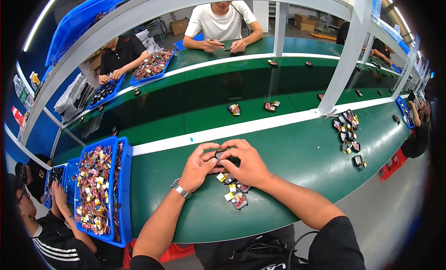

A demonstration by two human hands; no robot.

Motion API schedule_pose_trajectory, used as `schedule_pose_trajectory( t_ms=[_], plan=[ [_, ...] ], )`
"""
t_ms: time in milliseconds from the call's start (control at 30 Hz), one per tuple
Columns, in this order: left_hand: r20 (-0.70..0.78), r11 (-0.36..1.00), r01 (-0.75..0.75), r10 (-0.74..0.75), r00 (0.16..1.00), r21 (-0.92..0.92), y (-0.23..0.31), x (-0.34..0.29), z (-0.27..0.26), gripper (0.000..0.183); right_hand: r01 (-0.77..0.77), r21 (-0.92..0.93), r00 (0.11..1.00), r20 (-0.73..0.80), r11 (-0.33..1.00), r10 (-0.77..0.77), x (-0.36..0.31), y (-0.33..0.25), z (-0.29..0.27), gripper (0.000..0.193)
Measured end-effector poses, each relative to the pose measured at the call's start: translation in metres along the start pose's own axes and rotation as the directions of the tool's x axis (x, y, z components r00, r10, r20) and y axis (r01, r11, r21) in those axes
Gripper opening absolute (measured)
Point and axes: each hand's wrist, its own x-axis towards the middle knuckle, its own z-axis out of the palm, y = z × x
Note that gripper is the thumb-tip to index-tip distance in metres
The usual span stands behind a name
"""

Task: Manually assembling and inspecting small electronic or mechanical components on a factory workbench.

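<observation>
1. Head view: both my hands meet on a small dark part (219,154) near the green bench's (297,154) middle.
2. Left hand (197,167) and right hand (248,163) pinch it together.
3. Loose pieces (234,191) lie just beneath, toward the near edge.
4. Blue tray (124,191) of parts sits at the bench's left end.

Bright, even light falls from tube lamps (42,16) overhead, one glowing at the upper left of the frame. The green counter (297,154) shines with soft glare in the middle band. Straight rails bow hard toward the rim, the corners go black, and far faces blur.
</observation>
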Motion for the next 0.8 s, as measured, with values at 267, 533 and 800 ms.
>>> schedule_pose_trajectory(
  t_ms=[267, 533, 800],
  plan=[
    [0.044, 0.999, -0.026, 0.027, 0.999, -0.029, -0.0057, 0.0009, -0.0078, 0.033, 0.105, -0.096, 0.992, -0.065, 0.990, -0.112, -0.0018, -0.0084, 0.0056, 0.010],
    [0.035, 1.000, -0.004, 0.005, 0.999, -0.016, -0.0042, 0.0004, -0.0074, 0.029, 0.130, -0.178, 0.986, -0.078, 0.975, -0.146, -0.0022, -0.0081, 0.0091, 0.012],
    [-0.030, 0.998, -0.010, 0.012, 0.999, 0.065, -0.0036, -0.0008, -0.0019, 0.026, 0.094, -0.115, 0.993, -0.060, 0.989, -0.101, -0.0034, -0.0059, 0.0062, 0.009]
  ],
)
